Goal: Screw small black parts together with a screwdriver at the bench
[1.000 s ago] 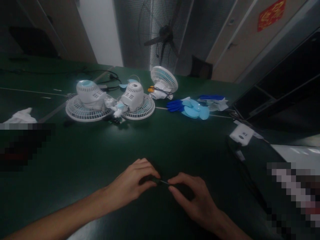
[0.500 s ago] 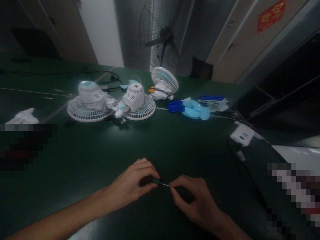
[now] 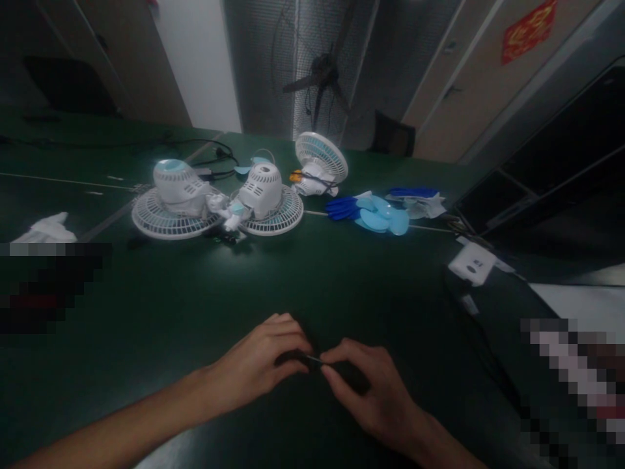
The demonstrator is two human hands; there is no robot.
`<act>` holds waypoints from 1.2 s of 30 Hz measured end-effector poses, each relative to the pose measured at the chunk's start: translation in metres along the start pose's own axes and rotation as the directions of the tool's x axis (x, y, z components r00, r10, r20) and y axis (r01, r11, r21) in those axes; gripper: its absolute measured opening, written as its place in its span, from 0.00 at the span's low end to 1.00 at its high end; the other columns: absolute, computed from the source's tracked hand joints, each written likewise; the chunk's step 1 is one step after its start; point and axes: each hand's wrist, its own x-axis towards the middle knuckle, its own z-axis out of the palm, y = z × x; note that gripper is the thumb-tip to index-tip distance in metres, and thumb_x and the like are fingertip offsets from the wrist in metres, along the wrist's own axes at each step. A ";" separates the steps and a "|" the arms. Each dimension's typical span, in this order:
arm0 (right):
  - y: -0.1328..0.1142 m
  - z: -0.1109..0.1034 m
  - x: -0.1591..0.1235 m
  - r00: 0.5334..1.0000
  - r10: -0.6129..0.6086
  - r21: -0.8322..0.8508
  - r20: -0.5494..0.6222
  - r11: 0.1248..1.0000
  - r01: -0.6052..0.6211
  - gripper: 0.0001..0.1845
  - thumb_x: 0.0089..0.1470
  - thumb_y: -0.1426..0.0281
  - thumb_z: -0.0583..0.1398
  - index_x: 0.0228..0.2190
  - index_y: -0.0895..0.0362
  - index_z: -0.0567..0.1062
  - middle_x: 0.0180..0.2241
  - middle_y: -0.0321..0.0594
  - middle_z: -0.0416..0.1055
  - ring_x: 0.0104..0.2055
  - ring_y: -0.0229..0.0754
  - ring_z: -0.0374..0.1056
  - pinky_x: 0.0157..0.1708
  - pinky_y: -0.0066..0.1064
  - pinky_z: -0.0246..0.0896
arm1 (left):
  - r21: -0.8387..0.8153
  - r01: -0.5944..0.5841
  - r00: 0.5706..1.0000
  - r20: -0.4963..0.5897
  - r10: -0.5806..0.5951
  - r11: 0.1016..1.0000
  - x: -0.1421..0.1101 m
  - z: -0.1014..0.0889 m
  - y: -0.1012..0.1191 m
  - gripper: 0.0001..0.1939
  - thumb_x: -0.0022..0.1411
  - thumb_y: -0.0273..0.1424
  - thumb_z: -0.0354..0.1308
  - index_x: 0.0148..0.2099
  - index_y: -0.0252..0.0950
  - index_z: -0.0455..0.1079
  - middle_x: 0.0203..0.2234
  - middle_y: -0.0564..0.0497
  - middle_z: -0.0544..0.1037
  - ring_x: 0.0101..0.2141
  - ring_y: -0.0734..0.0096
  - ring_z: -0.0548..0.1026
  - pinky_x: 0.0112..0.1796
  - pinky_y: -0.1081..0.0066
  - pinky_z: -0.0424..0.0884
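Note:
Low over the green table, my left hand (image 3: 266,355) curls its fingers and thumb around what looks like the handle of a small screwdriver; the handle is mostly hidden in shadow. The thin metal shaft of the screwdriver (image 3: 314,359) spans the short gap between my hands. Thumb and forefinger of my right hand (image 3: 374,384) pinch the shaft's other end. My fingertips cover that end of the tool. Both hands are closed, with their fingertips almost meeting.
Beyond my hands lie two white fan heads (image 3: 178,202) (image 3: 263,198), grille down. Another fan (image 3: 319,163) stands tilted behind. Light-blue fan blades (image 3: 383,215) lie beside blue gloves (image 3: 342,208). A white box (image 3: 472,262) with a dark cable sits at right, a white cloth (image 3: 49,228) at left.
My right hand has moved slightly left, toward my left hand, and less of the shaft shows between them. The green handle end seen before is now hard to make out. My left hand is nearly still.

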 end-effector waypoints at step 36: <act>0.003 -0.015 -0.004 0.937 0.213 0.132 -0.275 0.974 -0.183 0.06 0.64 0.66 0.62 0.36 0.52 0.79 0.27 0.34 0.76 0.24 0.39 0.72 0.23 0.28 0.65 | 0.423 0.506 0.854 -0.369 -0.367 0.752 -0.104 -0.167 -0.099 0.32 0.71 0.54 0.50 0.64 0.35 0.67 0.64 0.47 0.71 0.60 0.53 0.72 0.59 0.52 0.67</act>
